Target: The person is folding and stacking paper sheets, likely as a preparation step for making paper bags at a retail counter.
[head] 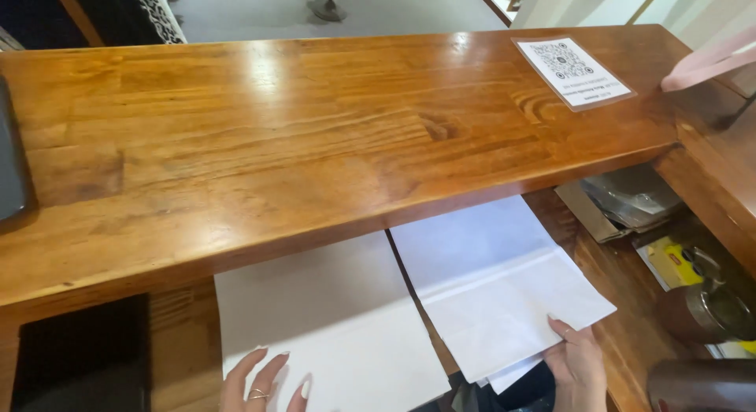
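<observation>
Two hands on white paper sheets under a wooden bench.

Left hand (264, 380) rests flat, grip open, on the left sheet (323, 317); right hand (579, 365) pinches the folded sheet (504, 294) at its edge.

Overhead: wooden counter (315, 144) is overhanging the far halves of both paper sheets (331, 325), limiting lift there.
Right: clutter (677, 262) and a dark jar (701, 384) are crowding the right hand (579, 365).
Left: a black pad (83, 353) is lying flat.

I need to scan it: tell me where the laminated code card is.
In the head view, the card lies flat at the far right of the wooden counter, beyond the white sheets, near a pink object.
</observation>
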